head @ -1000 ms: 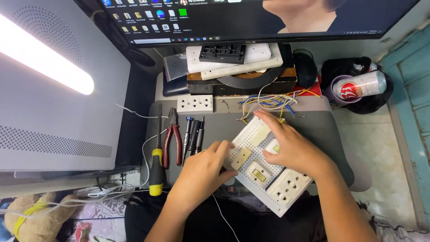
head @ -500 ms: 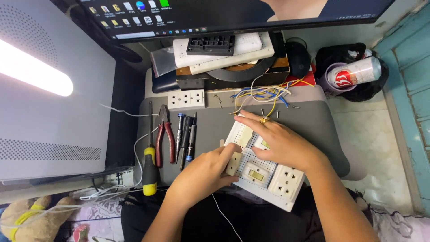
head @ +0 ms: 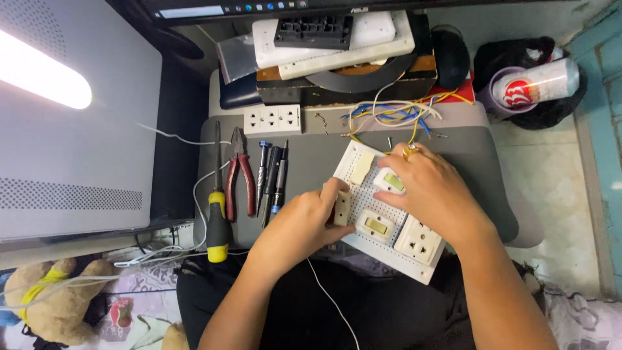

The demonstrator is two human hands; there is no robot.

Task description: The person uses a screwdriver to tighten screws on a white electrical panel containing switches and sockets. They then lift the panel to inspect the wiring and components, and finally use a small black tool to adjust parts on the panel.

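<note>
A: What are the two hands on?

B: Both rest on a white perforated plastic mounting board (head: 363, 170) that lies tilted across the near middle of the grey desk mat (head: 479, 146). The left hand (head: 303, 223) grips the board's left edge, the thumb pressed on a small cream rectangular module (head: 342, 207) at that edge. The right hand (head: 431, 191), a gold ring on one finger, lies palm down over the board's far right part, its fingertips curled on a white switch with a pale green rocker (head: 391, 181). Whether it pinches the switch or only presses it, I cannot tell.

A: What else sits on the board?

B: A cream rocker switch (head: 376, 225) near the middle, a white wall socket (head: 419, 241) at the near right corner, and a cream blank plate (head: 361, 167) at the far left.

A: And around it?

B: To the left on the mat lie a yellow-handled screwdriver (head: 218, 220), red-handled pliers (head: 239, 175) and several thin dark drivers (head: 275, 178). Farther off sits a white four-gang socket strip (head: 272, 120). A tangle of blue, yellow and white wires (head: 389, 113) lies just beyond the board. At the far right a red and white drink can (head: 534, 84) rests in a black bag.
</note>
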